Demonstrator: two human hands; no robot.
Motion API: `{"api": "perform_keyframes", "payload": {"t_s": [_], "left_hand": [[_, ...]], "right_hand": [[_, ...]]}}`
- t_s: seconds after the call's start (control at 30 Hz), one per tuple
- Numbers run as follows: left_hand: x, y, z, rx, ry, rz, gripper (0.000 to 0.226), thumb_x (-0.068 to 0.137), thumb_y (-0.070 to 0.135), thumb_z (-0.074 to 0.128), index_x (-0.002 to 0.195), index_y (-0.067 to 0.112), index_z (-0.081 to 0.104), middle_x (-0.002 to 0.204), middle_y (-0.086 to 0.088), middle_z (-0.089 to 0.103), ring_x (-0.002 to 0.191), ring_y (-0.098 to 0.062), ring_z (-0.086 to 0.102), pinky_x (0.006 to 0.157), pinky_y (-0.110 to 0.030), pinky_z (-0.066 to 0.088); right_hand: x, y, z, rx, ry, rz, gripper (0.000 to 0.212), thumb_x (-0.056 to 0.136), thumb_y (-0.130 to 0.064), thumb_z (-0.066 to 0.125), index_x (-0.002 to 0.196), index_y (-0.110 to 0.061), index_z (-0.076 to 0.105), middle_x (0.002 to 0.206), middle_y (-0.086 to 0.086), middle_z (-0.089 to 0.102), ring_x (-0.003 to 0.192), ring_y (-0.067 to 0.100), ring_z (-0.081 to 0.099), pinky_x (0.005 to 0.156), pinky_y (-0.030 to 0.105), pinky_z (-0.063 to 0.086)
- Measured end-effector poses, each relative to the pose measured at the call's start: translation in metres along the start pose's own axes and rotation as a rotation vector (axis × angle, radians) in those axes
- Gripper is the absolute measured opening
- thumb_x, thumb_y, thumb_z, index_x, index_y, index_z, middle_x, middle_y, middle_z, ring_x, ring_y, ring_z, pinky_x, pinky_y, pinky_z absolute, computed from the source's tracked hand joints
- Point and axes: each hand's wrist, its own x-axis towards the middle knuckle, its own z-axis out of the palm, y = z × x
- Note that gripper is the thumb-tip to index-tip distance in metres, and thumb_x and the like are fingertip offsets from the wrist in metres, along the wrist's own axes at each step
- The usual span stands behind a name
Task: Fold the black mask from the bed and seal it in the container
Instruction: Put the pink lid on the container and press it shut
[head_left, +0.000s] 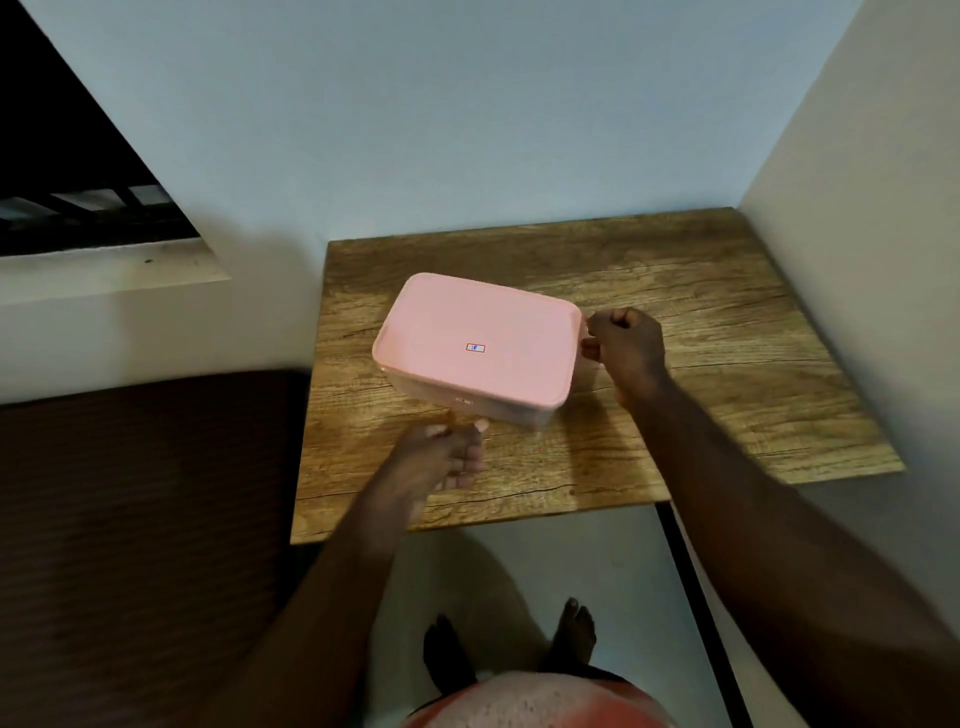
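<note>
A clear plastic container (519, 413) with a pink lid (467, 332) stands on the wooden table (701, 332), the lid lying flat on top. My right hand (626, 345) is at the lid's right edge, its curled fingers and thumb pinching that rim. Just in front of the container's near wall, my left hand (449, 452) has its fingers curled together with nothing in them, the fingertips close to the wall. No black mask shows anywhere; I cannot see through the lid or the cloudy wall.
A dark brown bed (130, 493) lies to the left of the table. Walls close in the table at the back and right. A window ledge (114, 270) sits upper left. My bare feet (519, 644) stand on the pale floor below the table's front edge.
</note>
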Motion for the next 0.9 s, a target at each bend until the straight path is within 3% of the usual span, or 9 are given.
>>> {"api": "perform_keyframes", "payload": {"t_s": [0.1,0.2,0.4,0.63,0.9], "left_hand": [[0.006,0.006,0.026,-0.091,0.017,0.014,0.037,0.081,0.035,0.074,0.100,0.004,0.067,0.082,-0.008,0.068,0.070,-0.017,0.066,0.064,-0.030,0.056],[0.011,0.009,0.049,-0.135,-0.002,0.000,0.040,0.081,0.043,0.072,0.097,0.006,0.069,0.083,-0.007,0.069,0.069,-0.016,0.066,0.064,-0.030,0.056],[0.018,0.010,0.090,-0.249,0.044,-0.051,0.040,0.084,0.045,0.068,0.098,0.008,0.069,0.086,-0.007,0.070,0.071,-0.016,0.066,0.061,-0.029,0.054],[0.025,0.015,0.113,-0.366,0.170,-0.009,0.022,0.089,0.029,0.067,0.087,0.008,0.069,0.067,-0.002,0.064,0.052,-0.009,0.057,0.048,-0.022,0.047],[0.030,0.020,0.106,-0.285,0.088,-0.027,0.023,0.089,0.030,0.067,0.093,0.007,0.070,0.069,-0.001,0.066,0.058,-0.011,0.061,0.052,-0.024,0.049]], "right_hand": [[-0.026,0.022,0.003,0.007,-0.016,0.025,0.016,0.091,-0.027,0.063,0.097,-0.012,0.065,0.092,0.006,0.071,0.085,0.023,0.071,0.072,0.040,0.061],[-0.055,0.050,0.004,0.053,-0.077,0.077,0.026,0.086,-0.038,0.070,0.091,-0.012,0.064,0.085,0.005,0.070,0.076,0.019,0.066,0.068,0.037,0.056],[-0.062,0.045,0.000,0.242,-0.174,0.120,0.023,0.087,-0.024,0.071,0.073,-0.009,0.060,0.074,0.016,0.062,0.068,0.025,0.061,0.067,0.038,0.054],[-0.057,0.046,0.001,0.280,-0.206,0.156,0.020,0.088,-0.018,0.071,0.085,0.001,0.069,0.074,0.014,0.070,0.064,0.022,0.066,0.063,0.034,0.057],[-0.038,0.037,-0.003,0.173,-0.211,0.117,0.016,0.087,-0.018,0.071,0.082,-0.005,0.065,0.073,0.012,0.069,0.066,0.023,0.065,0.066,0.037,0.056]]}}
